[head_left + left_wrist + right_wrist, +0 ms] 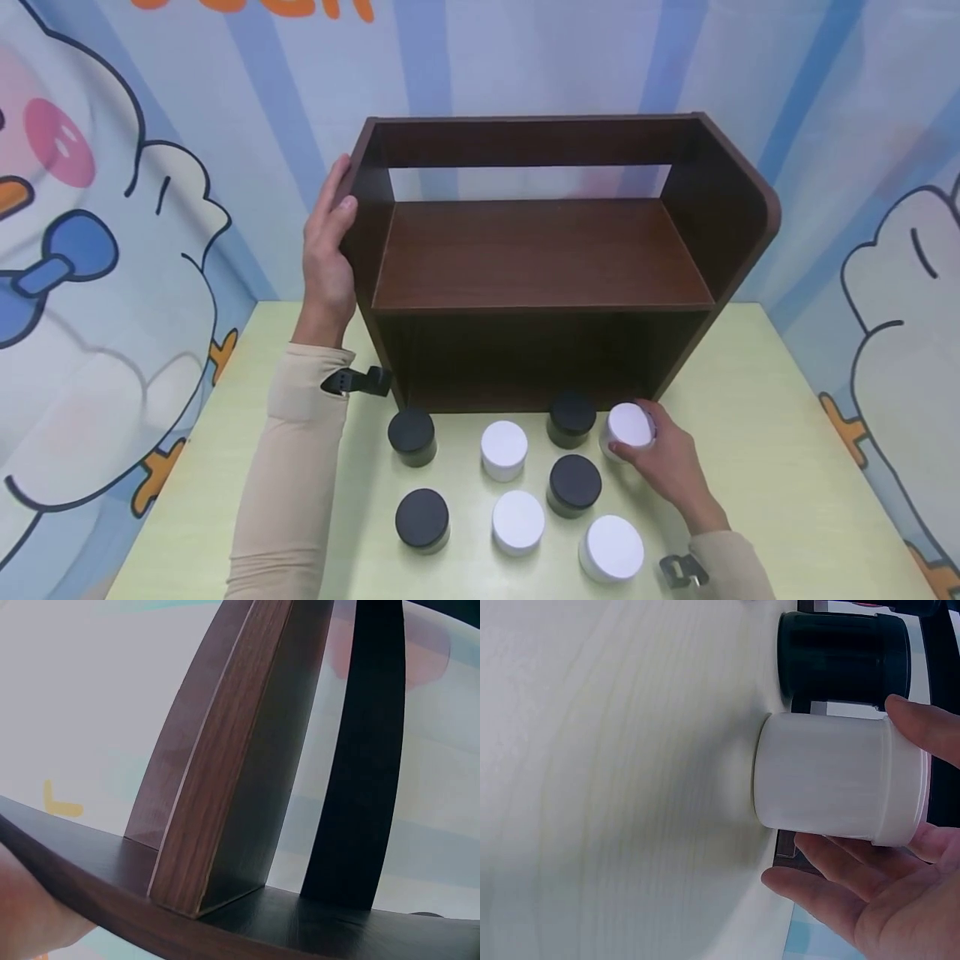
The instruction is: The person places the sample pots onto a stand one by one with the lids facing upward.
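White is the jar (627, 423) your right hand (671, 462) pinches at lower right of the head view, some fingertips hidden behind it. Your left hand (328, 262), straight-fingered at centre left, rests against the brown shelf (525, 254); the left wrist view crops it at lower left. The lower compartment (517, 354) looks too dark to read.

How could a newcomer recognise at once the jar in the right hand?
Find the dark brown two-tier shelf on the pale table. Just before its front, toward the right end, is the white jar. The black jar to its left differs in colour, and of four white jars only this one is gripped by the right hand.
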Action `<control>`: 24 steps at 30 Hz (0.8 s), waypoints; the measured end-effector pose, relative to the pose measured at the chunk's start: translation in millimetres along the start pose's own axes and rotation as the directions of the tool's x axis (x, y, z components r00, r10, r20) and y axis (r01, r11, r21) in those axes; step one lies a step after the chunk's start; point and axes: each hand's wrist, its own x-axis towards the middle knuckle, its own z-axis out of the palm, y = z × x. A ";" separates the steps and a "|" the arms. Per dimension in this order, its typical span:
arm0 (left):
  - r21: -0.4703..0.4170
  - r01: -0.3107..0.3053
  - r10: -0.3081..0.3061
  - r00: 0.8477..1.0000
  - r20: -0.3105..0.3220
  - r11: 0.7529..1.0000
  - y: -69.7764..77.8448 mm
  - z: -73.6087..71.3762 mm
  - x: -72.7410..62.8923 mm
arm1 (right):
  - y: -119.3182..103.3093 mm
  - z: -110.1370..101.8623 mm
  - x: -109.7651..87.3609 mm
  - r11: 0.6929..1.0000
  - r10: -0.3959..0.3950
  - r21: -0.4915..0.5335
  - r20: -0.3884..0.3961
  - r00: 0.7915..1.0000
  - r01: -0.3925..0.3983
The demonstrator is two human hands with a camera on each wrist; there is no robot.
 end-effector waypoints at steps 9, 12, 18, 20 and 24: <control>0.013 -0.002 0.002 1.000 -0.004 1.000 -0.7 -0.1 0.5 | 1.9 0.3 1.7 1.000 -0.011 -0.006 -0.009 1.000 0.011; 0.022 -0.003 0.003 1.000 -0.001 1.000 -0.5 0.3 0.1 | 2.8 0.3 1.1 1.000 -0.017 -0.011 -0.012 1.000 0.017; 0.045 0.007 -0.007 1.000 -0.001 0.999 -0.6 0.0 -0.5 | 3.1 -0.2 0.2 0.999 -0.032 -0.018 -0.024 0.999 0.032; 0.047 0.010 -0.010 1.000 -0.003 0.999 -0.5 0.3 -0.5 | 1.9 -0.9 0.0 0.999 -0.039 -0.019 -0.033 0.999 0.039; 0.042 0.004 -0.004 1.000 -0.001 0.999 -0.6 0.1 0.1 | -2.0 -3.5 0.2 0.998 -0.057 -0.019 -0.045 0.997 0.057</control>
